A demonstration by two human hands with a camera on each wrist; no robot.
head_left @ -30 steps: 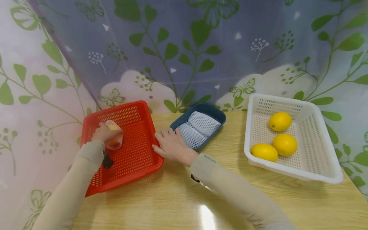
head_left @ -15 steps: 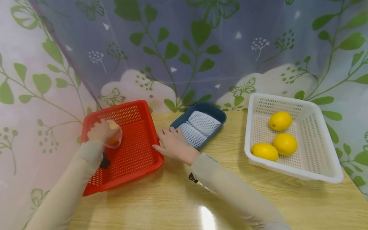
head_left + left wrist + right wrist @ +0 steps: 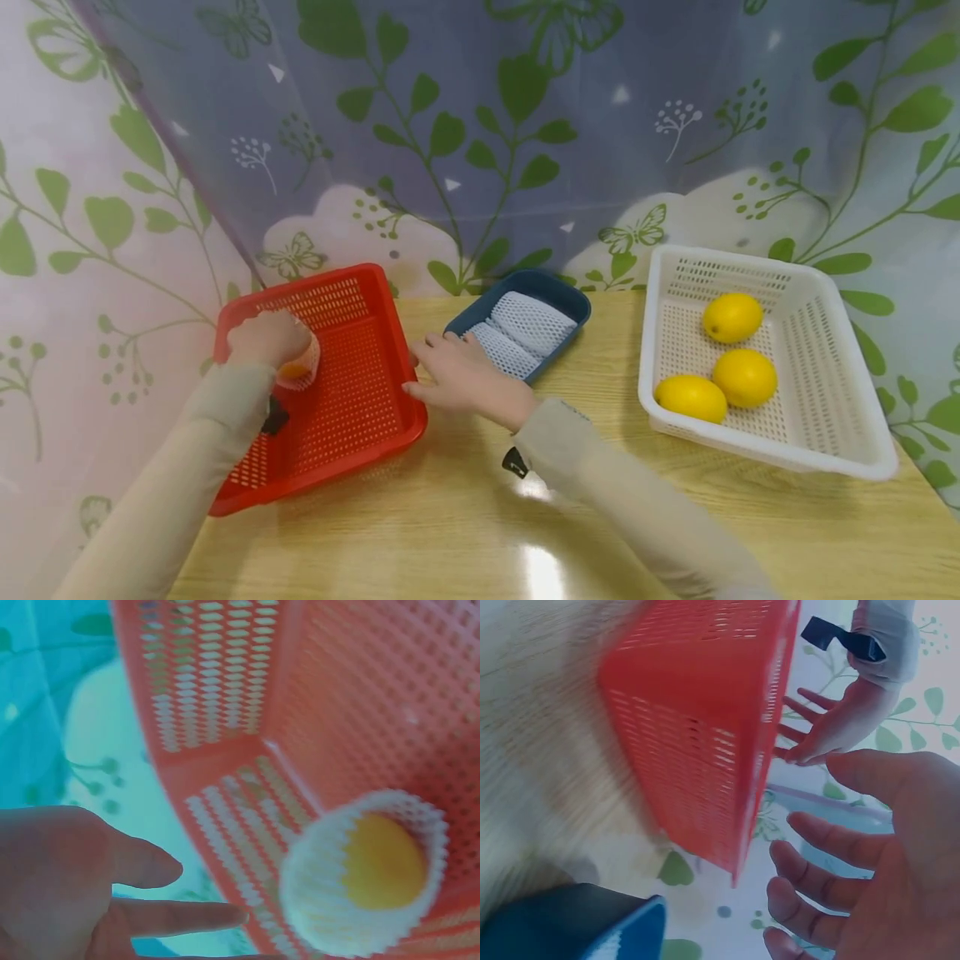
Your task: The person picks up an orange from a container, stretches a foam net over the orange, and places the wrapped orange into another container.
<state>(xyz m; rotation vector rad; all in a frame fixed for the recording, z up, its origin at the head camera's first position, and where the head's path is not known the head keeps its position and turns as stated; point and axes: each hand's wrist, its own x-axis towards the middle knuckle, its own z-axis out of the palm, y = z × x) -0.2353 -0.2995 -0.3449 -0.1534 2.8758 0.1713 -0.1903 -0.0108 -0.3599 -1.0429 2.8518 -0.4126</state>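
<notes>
A yellow-orange fruit (image 3: 384, 862) sits in a white foam net sleeve (image 3: 319, 900) inside the red plastic basket (image 3: 348, 400). My left hand (image 3: 268, 337) is over the basket's left side and partly covers the fruit in the head view. In the left wrist view its thumb and one finger are extended, apart from the fruit; its other fingers are mostly out of frame. My right hand (image 3: 468, 371) has loosely bent, spread fingers beside the basket's right rim, above the near-left edge of a dark blue tray (image 3: 551, 287). Nothing lies in its grasp in the right wrist view.
White foam net sleeves (image 3: 525, 325) lie in the blue tray. On the right, a white basket (image 3: 817, 367) holds three lemons (image 3: 733, 317). All the containers stand on a wooden table (image 3: 420, 533) against a leaf-patterned cloth backdrop (image 3: 480, 125).
My left hand has let go of the netted fruit, and its fingers have come away from it. My right hand has shifted slightly to the right. The baskets and tray look unmoved.
</notes>
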